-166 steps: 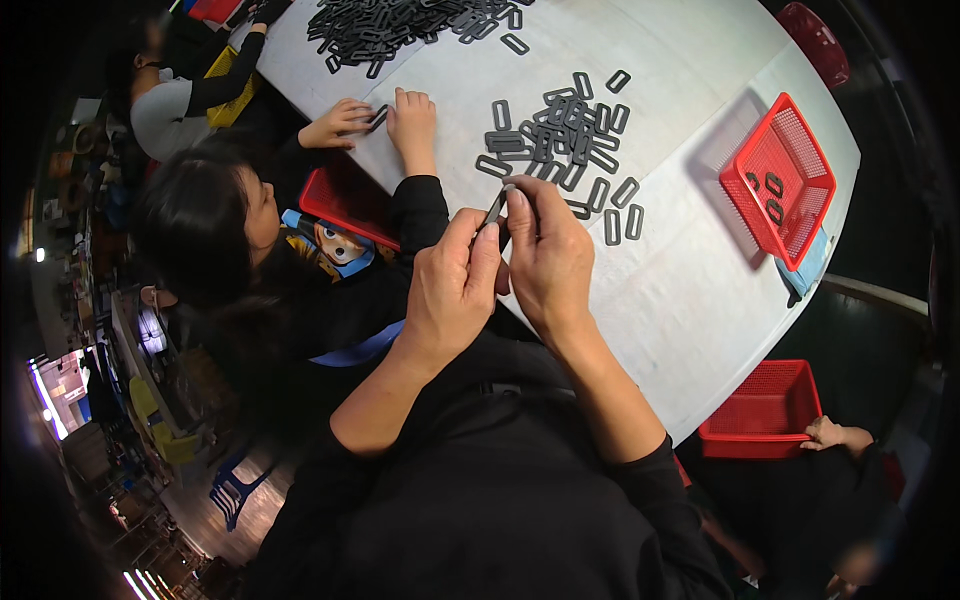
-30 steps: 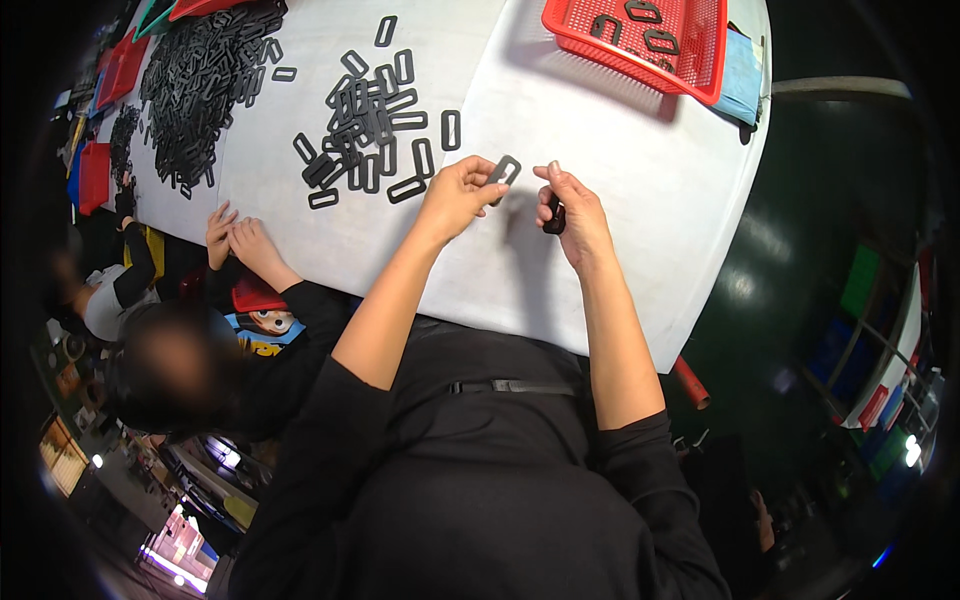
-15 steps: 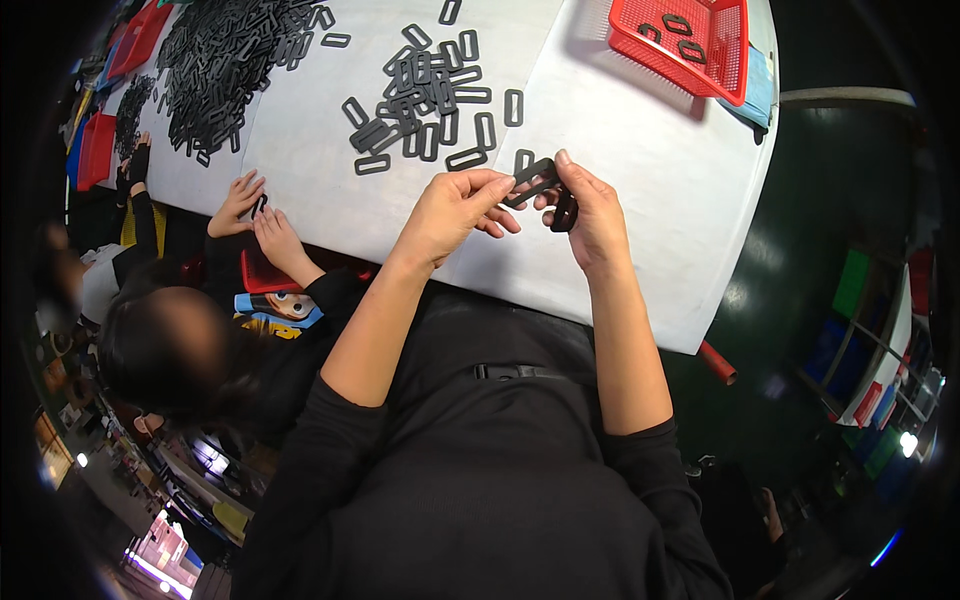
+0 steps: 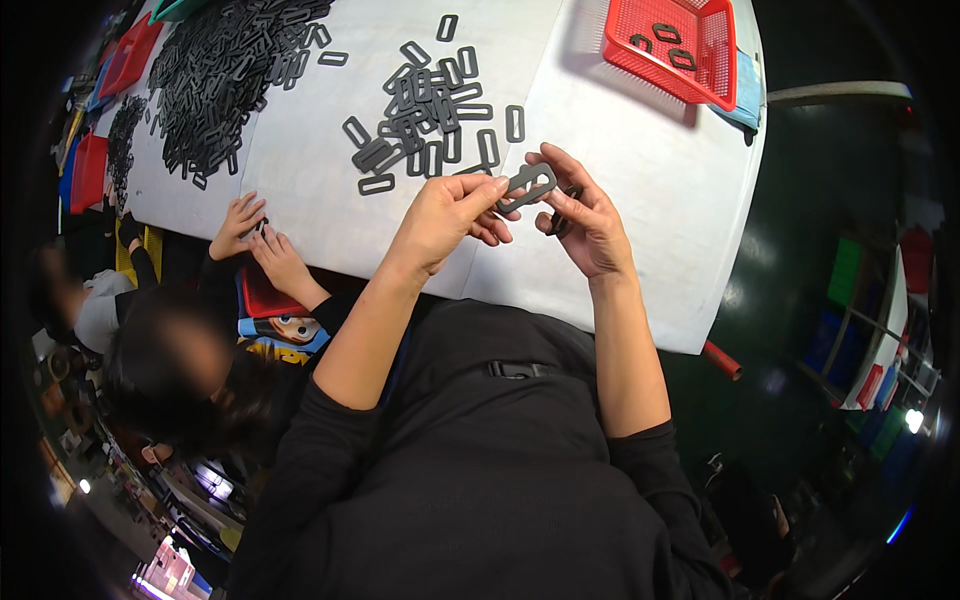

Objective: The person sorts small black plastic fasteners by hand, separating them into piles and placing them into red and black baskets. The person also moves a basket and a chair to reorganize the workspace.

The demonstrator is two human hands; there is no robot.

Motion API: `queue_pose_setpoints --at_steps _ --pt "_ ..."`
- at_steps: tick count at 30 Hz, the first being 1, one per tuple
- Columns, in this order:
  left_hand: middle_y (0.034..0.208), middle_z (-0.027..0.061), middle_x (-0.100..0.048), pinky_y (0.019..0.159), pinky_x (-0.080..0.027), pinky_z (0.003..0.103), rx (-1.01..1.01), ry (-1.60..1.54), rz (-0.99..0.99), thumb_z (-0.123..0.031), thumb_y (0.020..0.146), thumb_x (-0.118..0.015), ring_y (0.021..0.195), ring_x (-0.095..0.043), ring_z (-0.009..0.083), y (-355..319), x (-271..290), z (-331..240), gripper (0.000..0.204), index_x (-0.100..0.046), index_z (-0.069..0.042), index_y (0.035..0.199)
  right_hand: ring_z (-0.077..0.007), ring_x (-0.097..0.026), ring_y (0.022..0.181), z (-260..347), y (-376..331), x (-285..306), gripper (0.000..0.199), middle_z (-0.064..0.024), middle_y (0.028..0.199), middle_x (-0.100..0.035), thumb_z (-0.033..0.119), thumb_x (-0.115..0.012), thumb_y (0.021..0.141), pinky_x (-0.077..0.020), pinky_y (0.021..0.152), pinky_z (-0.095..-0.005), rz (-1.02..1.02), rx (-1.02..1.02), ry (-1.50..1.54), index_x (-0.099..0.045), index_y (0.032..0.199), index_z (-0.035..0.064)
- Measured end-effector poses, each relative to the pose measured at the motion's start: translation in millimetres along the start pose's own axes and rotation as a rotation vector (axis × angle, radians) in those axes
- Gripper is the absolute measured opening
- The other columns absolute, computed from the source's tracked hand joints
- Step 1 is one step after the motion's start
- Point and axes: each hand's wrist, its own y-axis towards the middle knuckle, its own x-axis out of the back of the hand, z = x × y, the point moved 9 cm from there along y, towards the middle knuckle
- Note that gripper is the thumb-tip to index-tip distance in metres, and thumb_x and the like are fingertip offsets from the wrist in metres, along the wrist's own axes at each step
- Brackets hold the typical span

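Note:
My left hand pinches one end of a black oblong plastic loop between thumb and fingers, above the white table near its front edge. My right hand is at the loop's other end, index finger raised behind it. Its curled fingers and thumb hold at least one more black piece, partly covered by the fingers. Beyond both hands lies a loose heap of similar black loops, some partly hidden behind my left hand.
A red perforated basket with three black pieces stands at the far right, beside blue material. A larger heap of black loops covers the table's far left. On my left, a co-worker's hands handle a small dark piece at the table edge.
The loop in my left hand has turned, its flat face and slot now showing more. My right fingers have shifted, the index finger lifting and the thumb moving down.

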Motion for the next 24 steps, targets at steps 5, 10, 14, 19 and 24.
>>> queue_pose_setpoints --at_steps 5,10,14,19,24 --pt "0.08 0.0087 -0.061 0.052 -0.049 0.023 0.102 -0.13 0.056 -0.03 0.095 -0.044 0.057 -0.058 0.0121 18.8 -13.1 7.9 0.035 -0.057 0.001 0.104 -0.0089 -0.054 0.068 2.8 17.1 33.5 0.027 -0.0065 0.085 -0.062 0.01 -0.066 0.081 -0.042 0.056 -0.0222 -0.085 0.013 -0.141 -0.059 0.105 -0.0004" --pt "0.084 0.0099 -0.061 0.051 -0.048 0.022 0.125 -0.055 0.031 -0.035 0.096 -0.039 0.059 -0.059 0.0124 26.2 -21.0 11.2 0.042 -0.054 0.001 0.11 -0.0093 -0.057 0.057 9.8 19.1 52.9 0.019 -0.0047 0.067 -0.061 0.016 -0.067 0.081 -0.0393 0.051 -0.0204 -0.304 -0.039 -0.302 -0.064 0.091 0.0005" --pt "0.079 0.0087 -0.061 0.048 -0.047 0.021 0.062 0.028 0.017 -0.03 0.096 -0.041 0.055 -0.059 0.0115 29.4 -23.3 12.4 0.038 -0.055 0.003 0.108 -0.011 -0.06 0.058 6.7 15.6 58.5 0.024 -0.0069 0.071 -0.062 0.022 -0.063 0.084 -0.0399 0.048 -0.0202 -0.316 -0.057 -0.242 -0.064 0.087 -0.0015" --pt "0.077 0.0083 -0.061 0.048 -0.047 0.02 0.038 0.034 0.006 -0.028 0.097 -0.04 0.054 -0.058 0.0109 28.3 -22.4 11.9 0.036 -0.057 0.003 0.106 -0.0107 -0.06 0.058 3.4 11.7 55.1 0.032 -0.0081 0.075 -0.063 0.029 -0.059 0.087 -0.0404 0.046 -0.0199 -0.301 -0.113 -0.092 -0.064 0.09 -0.0026" --pt "0.076 0.0084 -0.061 0.048 -0.046 0.021 0.018 0.032 0.006 -0.028 0.096 -0.041 0.053 -0.058 0.0105 26.3 -21.5 10.3 0.036 -0.058 0.003 0.101 -0.0102 -0.06 0.058 0.1 11.5 52.9 0.029 -0.0065 0.073 -0.062 0.027 -0.063 0.085 -0.0401 0.046 -0.0195 -0.282 -0.13 -0.19 -0.065 0.091 -0.0009"
